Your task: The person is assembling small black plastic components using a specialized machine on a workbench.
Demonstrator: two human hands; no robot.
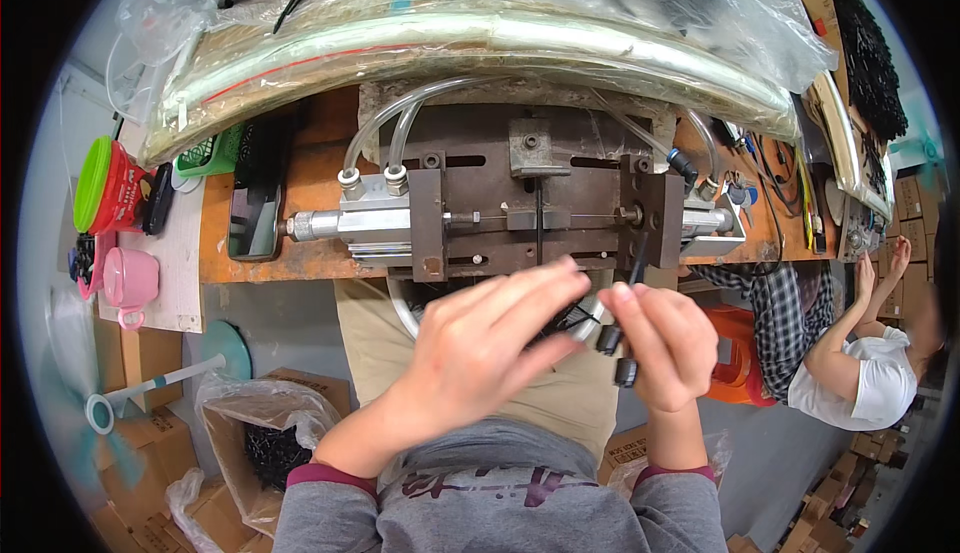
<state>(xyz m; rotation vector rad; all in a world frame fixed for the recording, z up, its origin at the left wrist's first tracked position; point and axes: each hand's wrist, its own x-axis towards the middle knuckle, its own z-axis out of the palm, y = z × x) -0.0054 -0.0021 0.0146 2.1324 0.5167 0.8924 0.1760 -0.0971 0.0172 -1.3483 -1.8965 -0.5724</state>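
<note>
In my right hand (668, 348), thumb and fingers are pinched on thin black rods with thick cylindrical ends (625, 371). Two of those ends hang below the fingers, and a dark tip sticks up above them. My left hand (490, 328), slightly blurred, has its fingers stretched out toward the right, with nothing seen in it. Beneath it, partly covered, lies a tangle of black thin pieces (570, 321) above my lap. Just beyond both hands stands a brown metal clamping fixture (480, 178), where another black rod (540, 218) sits upright at the middle.
Silver air cylinders (375, 221) with clear hoses flank the fixture on an orange-brown workbench (225, 261). A phone (257, 215) lies left, pink cup (130, 278) beyond. Plastic-wrapped material (480, 38) spans the back. A lined box (270, 443) stands lower left; another person (860, 368) sits right.
</note>
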